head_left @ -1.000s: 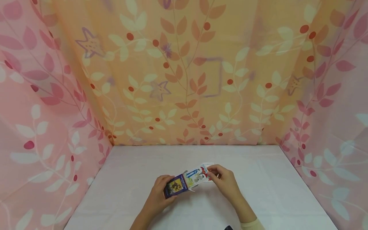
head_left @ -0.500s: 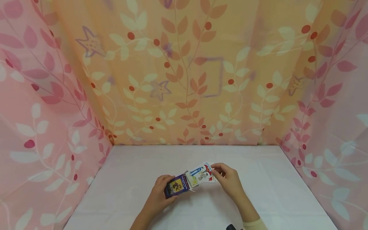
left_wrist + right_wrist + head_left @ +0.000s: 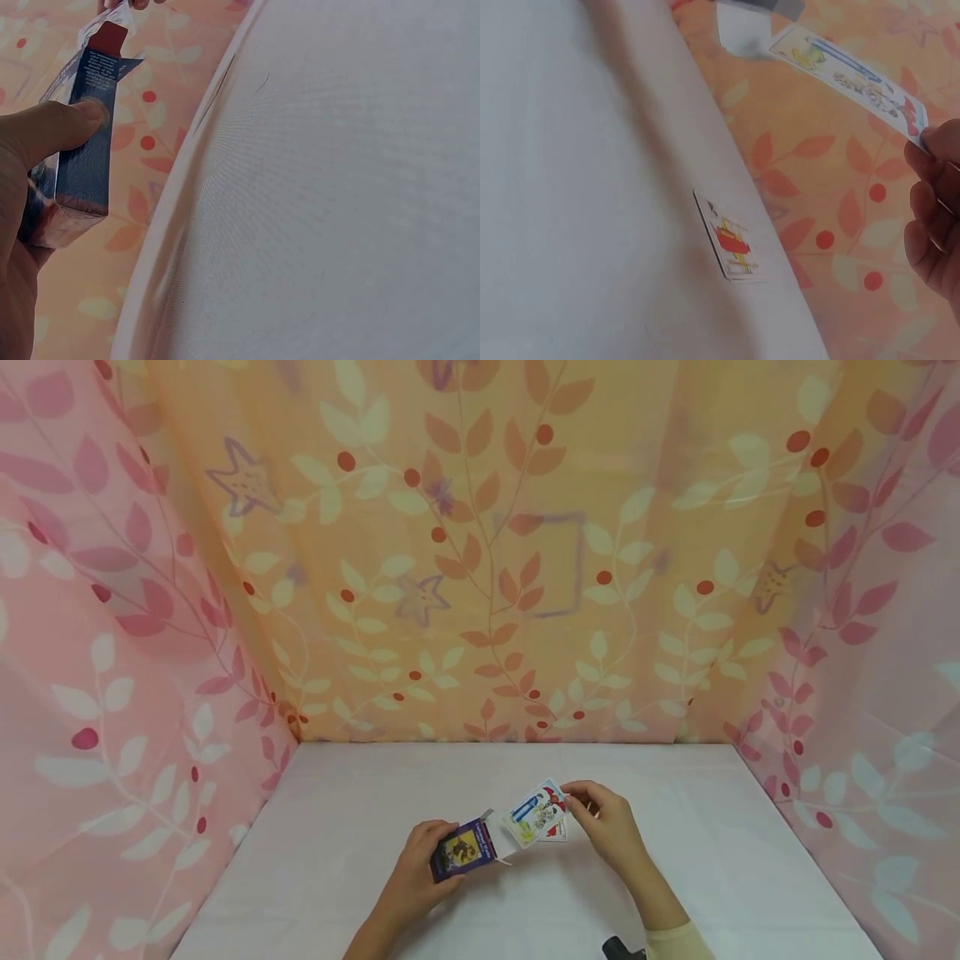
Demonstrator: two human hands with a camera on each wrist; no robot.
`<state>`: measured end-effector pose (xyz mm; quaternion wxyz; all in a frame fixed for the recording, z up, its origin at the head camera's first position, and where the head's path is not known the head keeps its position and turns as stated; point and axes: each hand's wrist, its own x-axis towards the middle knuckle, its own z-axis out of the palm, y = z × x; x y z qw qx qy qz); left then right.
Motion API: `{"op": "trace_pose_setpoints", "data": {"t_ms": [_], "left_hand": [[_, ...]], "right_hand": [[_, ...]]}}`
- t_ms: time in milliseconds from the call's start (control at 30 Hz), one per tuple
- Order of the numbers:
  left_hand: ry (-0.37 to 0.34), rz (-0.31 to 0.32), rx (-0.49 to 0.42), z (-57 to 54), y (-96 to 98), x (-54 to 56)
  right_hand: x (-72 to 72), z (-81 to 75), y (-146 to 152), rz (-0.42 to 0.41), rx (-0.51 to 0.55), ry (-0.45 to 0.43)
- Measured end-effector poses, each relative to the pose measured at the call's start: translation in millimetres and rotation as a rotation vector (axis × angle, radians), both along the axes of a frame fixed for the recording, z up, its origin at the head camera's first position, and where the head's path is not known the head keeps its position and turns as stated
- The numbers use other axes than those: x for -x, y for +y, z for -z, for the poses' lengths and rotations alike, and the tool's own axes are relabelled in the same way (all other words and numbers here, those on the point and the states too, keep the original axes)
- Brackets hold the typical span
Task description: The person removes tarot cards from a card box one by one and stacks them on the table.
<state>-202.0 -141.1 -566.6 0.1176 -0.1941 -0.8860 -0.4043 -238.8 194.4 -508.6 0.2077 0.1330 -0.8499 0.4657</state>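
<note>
I see the left hand (image 3: 415,868) curled round a blue box (image 3: 463,850) that opens toward the person's two o'clock; just beyond, a picture card (image 3: 537,815), pinched by the right hand (image 3: 611,828). Pulling straight should spare its corners.

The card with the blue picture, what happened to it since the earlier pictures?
The blue-pictured card moved right and slightly up in the head view, farther from the box; the right hand, pinching its end, moved right with it. Nothing was newly taken hold of or let go. The left hand still grips the box, and the red-pictured card still lies on the table.
</note>
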Motion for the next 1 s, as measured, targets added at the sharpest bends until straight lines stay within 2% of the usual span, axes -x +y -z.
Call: {"op": "trace_pose_setpoints", "data": {"t_ms": [133,267,367,500,733,1000], "left_hand": [[0.018,-0.005,-0.006,2.7,-0.1,-0.4],[0.053,0.001,0.000,3.9,-0.5,-0.3],[0.053,0.005,-0.004,3.8,-0.5,-0.1],[0.038,0.001,-0.018,3.9,-0.2,-0.1],[0.087,0.009,-0.010,2.7,0.6,-0.5],[0.044,0.001,0.002,0.7,-1.9,0.7]], "right_hand": [[7.8,1.2,6,-0.013,-0.027,0.051],[15.8,-0.4,10,-0.020,-0.049,0.074],[21.3,-1.6,12,-0.027,-0.065,0.072],[27.9,-1.4,15,-0.036,-0.068,0.050],[39.9,2.9,19,-0.056,-0.089,0.011],[58.8,14.8,18,-0.088,-0.102,-0.066]]}}
